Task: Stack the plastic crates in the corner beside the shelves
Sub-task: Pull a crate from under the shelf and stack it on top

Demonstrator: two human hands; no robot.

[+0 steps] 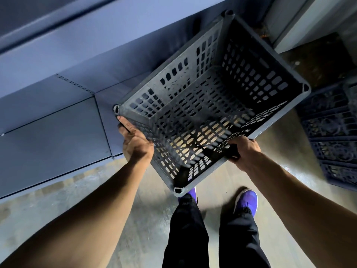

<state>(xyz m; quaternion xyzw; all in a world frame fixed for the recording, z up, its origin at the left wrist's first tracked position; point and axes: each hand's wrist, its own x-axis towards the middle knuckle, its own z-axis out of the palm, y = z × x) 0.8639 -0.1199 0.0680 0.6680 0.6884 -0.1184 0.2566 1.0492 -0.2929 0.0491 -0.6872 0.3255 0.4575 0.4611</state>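
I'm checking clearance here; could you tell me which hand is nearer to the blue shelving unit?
Left. The left hand grips the grey crate rim right beside the blue shelving unit; the right hand holds the opposite rim.

Blue crate (334,132) cut off at right edge; right shoe (246,202) partly hidden by trouser leg (239,238).

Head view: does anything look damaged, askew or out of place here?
Nothing stands out. The empty black plastic crate is carried tilted, left hand and right hand gripping its near rim. No cracks visible. Other crates sit at right.
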